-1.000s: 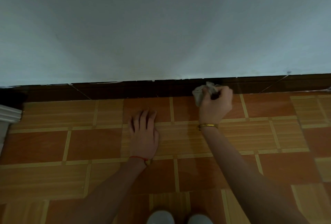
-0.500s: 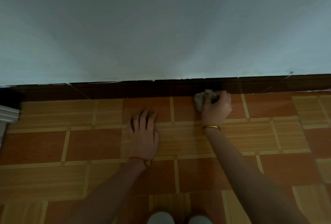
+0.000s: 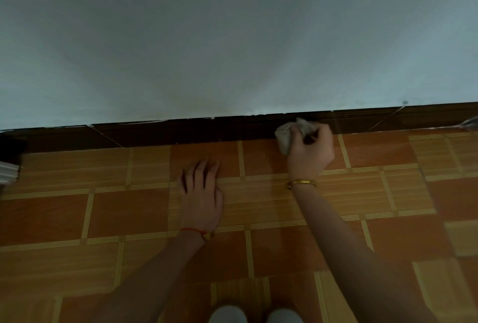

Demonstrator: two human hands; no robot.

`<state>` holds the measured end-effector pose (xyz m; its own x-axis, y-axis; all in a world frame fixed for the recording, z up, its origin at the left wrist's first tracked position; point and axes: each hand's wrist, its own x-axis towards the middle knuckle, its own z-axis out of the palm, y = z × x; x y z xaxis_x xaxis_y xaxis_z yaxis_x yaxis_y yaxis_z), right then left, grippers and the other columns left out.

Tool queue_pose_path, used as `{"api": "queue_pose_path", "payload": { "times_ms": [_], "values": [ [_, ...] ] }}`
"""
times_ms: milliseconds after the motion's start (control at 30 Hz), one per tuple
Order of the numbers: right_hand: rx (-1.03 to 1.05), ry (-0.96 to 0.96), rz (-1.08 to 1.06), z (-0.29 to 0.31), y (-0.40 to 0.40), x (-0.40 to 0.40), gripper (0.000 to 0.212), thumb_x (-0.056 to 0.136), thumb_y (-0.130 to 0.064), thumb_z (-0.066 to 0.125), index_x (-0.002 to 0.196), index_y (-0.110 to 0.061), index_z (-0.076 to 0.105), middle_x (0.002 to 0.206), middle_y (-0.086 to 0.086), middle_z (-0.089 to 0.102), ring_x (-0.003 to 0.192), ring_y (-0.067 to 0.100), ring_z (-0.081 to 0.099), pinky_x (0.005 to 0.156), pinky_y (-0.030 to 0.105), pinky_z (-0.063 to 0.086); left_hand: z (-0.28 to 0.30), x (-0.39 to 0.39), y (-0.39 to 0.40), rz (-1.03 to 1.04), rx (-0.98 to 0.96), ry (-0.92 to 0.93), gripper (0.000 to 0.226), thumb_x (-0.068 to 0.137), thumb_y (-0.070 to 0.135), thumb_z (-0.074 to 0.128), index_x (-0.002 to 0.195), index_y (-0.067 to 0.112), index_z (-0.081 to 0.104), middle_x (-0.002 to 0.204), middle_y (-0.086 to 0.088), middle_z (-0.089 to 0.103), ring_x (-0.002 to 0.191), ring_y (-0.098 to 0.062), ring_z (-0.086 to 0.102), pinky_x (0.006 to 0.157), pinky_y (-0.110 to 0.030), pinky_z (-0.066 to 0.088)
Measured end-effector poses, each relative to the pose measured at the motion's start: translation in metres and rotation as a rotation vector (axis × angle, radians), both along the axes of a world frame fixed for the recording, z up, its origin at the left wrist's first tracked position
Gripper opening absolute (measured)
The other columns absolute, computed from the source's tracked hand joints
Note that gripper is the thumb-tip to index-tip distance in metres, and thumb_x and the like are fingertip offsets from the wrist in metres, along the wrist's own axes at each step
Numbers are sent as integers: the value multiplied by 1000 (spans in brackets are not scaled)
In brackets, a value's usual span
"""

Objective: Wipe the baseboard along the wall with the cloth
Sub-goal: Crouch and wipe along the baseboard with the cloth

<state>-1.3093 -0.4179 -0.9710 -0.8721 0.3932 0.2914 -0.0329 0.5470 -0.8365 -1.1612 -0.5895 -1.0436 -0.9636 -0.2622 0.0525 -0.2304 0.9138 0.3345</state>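
Head view: we press a bunched cloth point(image 3: 285, 134) against the dark baseboard point(image 3: 181, 132).

Our right hand point(image 3: 309, 150) is clenched around the cloth; our left hand point(image 3: 200, 193) lies spread flat on the tiled floor point(image 3: 129, 214). We judge the cloth light, soft and easily crumpled, best gripped as a wad. We see no readable writing.

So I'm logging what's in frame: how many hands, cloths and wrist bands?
Hands: 2, left hand flat on the floor, right hand gripping.
Cloths: 1, the cloth.
Wrist bands: 2, red string, gold bangle.
Total: 5
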Motion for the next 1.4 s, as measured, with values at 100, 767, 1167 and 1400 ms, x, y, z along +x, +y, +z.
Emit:
{"api": "queue_pose_path", "payload": {
  "times_ms": [100, 767, 1167, 1400],
  "values": [
    [-77, 93, -23, 17, -5, 0, 19, 77, -13, 76, 84, -8, 59, 86, 3, 62, 78, 10, 55, 71, 8, 42, 0, 0, 0, -1, 7, -7, 53, 91, 24, 39, 143, 17, 47, 149, -9, 42, 138, -32, 37, 115, -62, 23],
    [65, 72, 248, 27, -13, 8, 23, 76, -4, 75, 79, -7, 53, 83, 4, 55, 73, 4, 47, 67, 2, 37, 4, -7, 17, 123, 20, 36, 51, 89, 26, 34, 135, 13, 52, 139, -14, 50, 131, -37, 43, 113, -65, 25],
    [117, 11, -8, 31, 46, -20, 16, 85, -6, 65, 85, -4, 49, 89, 5, 51, 74, 10, 45, 65, 0, 33, 13, -46, 73, -40, 74, 6, 52, 91, 29, 37, 140, 17, 49, 143, -12, 48, 136, -34, 40, 115, -65, 22],
    [143, 0, 198, 12, 21, -10, 24, 79, 1, 69, 79, -9, 47, 90, -3, 47, 80, 13, 50, 66, 12, 40, 0, -47, 82, -23, 3, -1, 50, 93, 31, 40, 139, 17, 50, 144, -12, 47, 136, -35, 39, 116, -66, 17]
  ]
}}
